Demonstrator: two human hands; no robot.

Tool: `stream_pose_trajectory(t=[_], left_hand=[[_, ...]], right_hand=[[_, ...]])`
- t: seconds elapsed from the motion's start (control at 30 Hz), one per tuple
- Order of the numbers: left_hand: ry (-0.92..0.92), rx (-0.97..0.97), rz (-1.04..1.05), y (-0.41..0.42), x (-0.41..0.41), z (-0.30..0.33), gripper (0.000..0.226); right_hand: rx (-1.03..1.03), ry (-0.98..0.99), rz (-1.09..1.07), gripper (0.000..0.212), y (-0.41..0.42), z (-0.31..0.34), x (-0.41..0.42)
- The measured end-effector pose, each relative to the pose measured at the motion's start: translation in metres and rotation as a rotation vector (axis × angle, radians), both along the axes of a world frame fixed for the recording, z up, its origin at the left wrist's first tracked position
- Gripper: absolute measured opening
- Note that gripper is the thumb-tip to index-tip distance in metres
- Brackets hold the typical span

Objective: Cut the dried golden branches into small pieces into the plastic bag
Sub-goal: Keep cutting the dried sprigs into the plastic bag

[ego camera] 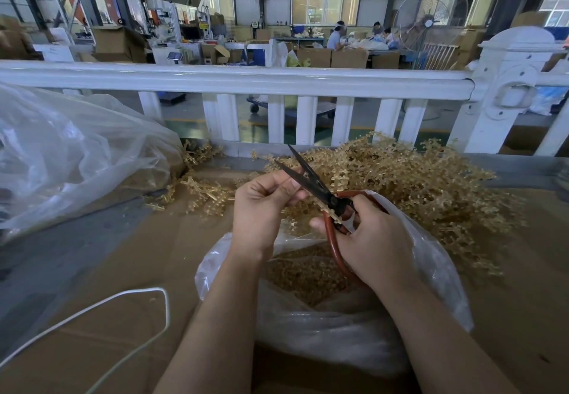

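- Branches (409,184), dried and golden, lie in a big loose heap on the brown cardboard surface (92,286), beyond the hands and reaching off to the right; a smaller scatter (200,196) sits to the left of it.
- Fence (234,81), white with square pickets, runs across just behind the heap.
- Big clear bag (67,159) slumps at the far left, well apart from the work.
- Plastic bag (332,326), the one being filled, stands open directly under the hands, with cut golden bits (304,273) piled inside.
- Left hand (261,205) pinches one sprig (328,212) between thumb and curled fingers, holding it over the bag's mouth.
- Right hand (372,242) has its fingers curled through the red loops of the scissors (314,182); the black blades gape wide, tips pointing up and away to the left.
- Key relation: the sprig's long axis slants from the left hand's fingertips down and right, towards the scissors' pivot, so it looks to lie deep between the blades near the joint. The left hand is nearer its free length; closing the blades should drop a piece straight into the bag below.
- White cord (129,304) loops on the cardboard at lower left.
- Writing: no readable brand or label on the scissors or bags; signs in the background are too small to read.
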State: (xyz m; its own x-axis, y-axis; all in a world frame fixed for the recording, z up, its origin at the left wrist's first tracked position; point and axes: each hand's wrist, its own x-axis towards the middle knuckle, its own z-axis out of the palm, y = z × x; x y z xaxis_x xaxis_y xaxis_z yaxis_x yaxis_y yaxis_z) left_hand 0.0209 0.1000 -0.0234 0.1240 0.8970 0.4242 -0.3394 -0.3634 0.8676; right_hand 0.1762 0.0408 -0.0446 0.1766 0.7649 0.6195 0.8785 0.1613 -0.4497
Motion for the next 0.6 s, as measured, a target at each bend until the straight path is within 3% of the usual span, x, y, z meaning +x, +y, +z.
stream_pose_trajectory(t=[0.6], left_hand=[[-0.108,-0.131,-0.147,0.0047,-0.0009,-0.0033,0.014]], right_hand=[[0.077,0.05,0.043,0.041,-0.0022,-0.0013,0.0005]])
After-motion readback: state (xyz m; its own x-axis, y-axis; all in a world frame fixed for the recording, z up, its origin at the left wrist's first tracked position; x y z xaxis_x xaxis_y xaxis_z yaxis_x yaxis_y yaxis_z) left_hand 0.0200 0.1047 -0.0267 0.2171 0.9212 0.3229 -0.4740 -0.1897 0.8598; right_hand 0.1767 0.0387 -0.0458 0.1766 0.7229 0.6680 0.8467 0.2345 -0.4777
